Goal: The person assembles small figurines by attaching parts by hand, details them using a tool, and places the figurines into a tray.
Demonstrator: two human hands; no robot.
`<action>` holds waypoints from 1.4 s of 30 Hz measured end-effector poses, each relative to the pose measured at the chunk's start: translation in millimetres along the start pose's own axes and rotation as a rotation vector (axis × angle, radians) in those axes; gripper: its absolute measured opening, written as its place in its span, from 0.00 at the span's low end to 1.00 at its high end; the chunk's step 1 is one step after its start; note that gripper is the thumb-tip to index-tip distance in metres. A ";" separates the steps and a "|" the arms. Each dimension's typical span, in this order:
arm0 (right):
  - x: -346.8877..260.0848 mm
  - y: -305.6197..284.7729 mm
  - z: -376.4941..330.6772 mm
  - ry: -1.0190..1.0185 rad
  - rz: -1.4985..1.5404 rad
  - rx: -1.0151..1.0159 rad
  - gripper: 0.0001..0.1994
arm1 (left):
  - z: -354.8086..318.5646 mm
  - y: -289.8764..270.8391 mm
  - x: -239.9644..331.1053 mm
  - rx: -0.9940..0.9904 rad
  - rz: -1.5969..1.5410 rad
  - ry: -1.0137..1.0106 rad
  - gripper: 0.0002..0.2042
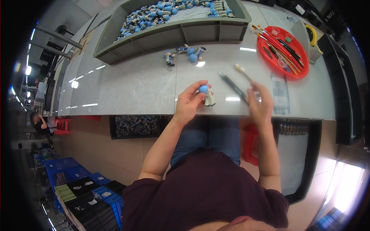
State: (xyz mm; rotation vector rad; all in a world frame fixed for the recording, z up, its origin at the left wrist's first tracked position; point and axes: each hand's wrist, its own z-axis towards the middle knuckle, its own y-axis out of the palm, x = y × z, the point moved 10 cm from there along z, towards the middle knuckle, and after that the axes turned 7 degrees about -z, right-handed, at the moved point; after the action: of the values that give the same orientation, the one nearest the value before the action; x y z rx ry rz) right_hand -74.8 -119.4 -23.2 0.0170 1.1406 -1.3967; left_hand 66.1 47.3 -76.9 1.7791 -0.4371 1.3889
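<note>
My left hand (189, 103) pinches a small figurine (208, 97) with blue hair and a pale body, held upright above the table's near edge. To its right, my right hand (261, 102) is smeared by motion; whether its fingers grip anything cannot be made out. Its fingertips are close to the rear end of a light-handled brush (243, 72) and beside a dark grey pen-like tool (233, 86), which lies slanted on the tabletop. Farther off, a figurine (169, 58) lies alone, left of a small group of blue-haired figurines (192, 54).
A grey-green crate (173, 37) full of blue-haired figurines stands at the back. A red oval tray (263, 50) with brushes and tools sits at the right, near yellow tape (311, 35). Below the table are a dark bin of parts (137, 127) and a black tray (296, 161).
</note>
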 end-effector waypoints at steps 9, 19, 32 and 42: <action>11.6 5.2 44.0 -0.066 -0.257 -0.015 0.06 | 9.0 -29.9 -9.9 0.023 0.095 0.128 0.16; 37.7 -89.7 120.4 -0.078 -1.040 0.042 0.03 | 4.2 -24.5 12.6 -0.009 0.258 0.314 0.16; 74.6 -38.0 130.0 -0.162 -1.367 -0.236 0.06 | 1.2 -7.9 7.2 -0.095 0.440 0.265 0.37; 9.7 -67.4 109.0 -0.197 -1.015 0.081 0.07 | 4.1 -16.8 16.7 0.054 0.691 0.346 0.33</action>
State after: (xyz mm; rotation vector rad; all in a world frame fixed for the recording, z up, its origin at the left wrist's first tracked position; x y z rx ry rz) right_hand -62.3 -211.0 66.1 -0.7128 0.9410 -2.2624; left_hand 85.9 57.8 -68.2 1.4317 -0.8793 2.1538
